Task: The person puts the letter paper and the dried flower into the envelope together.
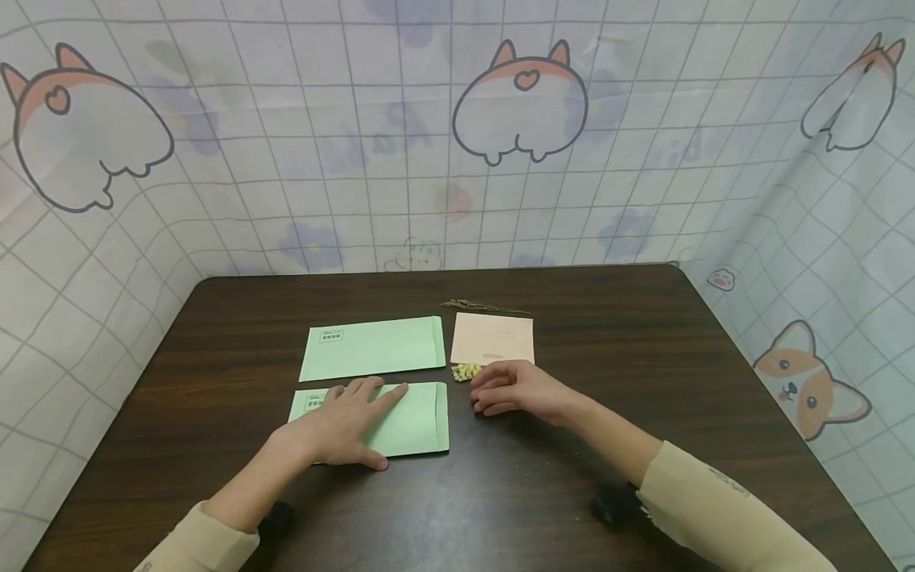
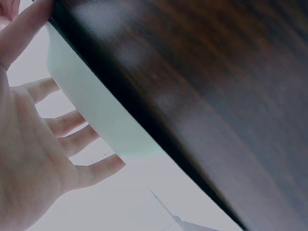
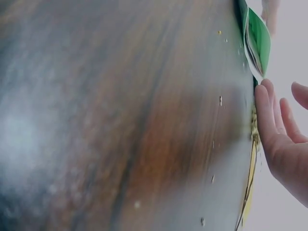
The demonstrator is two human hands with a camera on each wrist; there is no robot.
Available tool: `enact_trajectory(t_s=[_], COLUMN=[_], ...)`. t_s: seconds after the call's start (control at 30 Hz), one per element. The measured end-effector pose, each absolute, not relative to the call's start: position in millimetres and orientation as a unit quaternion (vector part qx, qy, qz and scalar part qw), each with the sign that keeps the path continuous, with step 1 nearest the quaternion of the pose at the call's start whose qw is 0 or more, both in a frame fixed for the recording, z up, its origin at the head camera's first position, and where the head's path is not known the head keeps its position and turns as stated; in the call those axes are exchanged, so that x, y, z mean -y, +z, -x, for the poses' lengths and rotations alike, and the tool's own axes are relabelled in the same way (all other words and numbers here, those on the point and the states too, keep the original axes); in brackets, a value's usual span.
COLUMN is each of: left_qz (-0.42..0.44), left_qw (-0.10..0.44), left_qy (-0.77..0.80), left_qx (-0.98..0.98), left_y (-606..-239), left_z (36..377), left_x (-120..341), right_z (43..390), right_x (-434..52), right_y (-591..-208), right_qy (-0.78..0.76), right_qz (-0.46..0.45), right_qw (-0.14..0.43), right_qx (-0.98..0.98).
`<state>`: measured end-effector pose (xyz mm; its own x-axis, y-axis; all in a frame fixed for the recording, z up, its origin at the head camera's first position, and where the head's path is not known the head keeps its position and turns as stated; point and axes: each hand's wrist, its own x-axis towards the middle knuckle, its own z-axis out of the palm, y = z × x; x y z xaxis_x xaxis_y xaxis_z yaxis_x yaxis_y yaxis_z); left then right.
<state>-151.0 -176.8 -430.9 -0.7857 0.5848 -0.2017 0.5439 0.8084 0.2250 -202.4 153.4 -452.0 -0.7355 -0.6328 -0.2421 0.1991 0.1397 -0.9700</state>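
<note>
The left hand [image 1: 341,429] lies flat, fingers straight, pressing the nearer green envelope [image 1: 415,421] at mid-worktop. The right hand [image 1: 516,389], loosely curled and holding nothing, rests beside the dried flower sprig [image 1: 466,371] below the pink card [image 1: 493,338]. Nothing looks inserted yet; the second envelope [image 1: 373,346] lies untouched toward the far edge.

My left hand [image 1: 343,425] lies flat, palm down, fingers straight and slightly spread, forearm angled in from lower left. My right hand [image 1: 511,389] sits with fingers loosely curled, holding nothing, knuckles up, forearm reaching in from lower right; both arms wear cream sleeves
</note>
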Motion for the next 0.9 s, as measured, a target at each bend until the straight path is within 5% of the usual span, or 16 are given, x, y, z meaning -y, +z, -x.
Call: enact_trajectory(t_s=[0.9], left_qz=[-0.3], left_qw=[0.133], left_qy=[0.086], left_qx=[-0.941], left_y=[-434], left_z=[152], left_x=[178], right_z=[208], right_x=[-195], right_y=[-452], right_qy=[-0.622], right_qz=[0.12], right_qw=[0.288], right_qx=[-0.718])
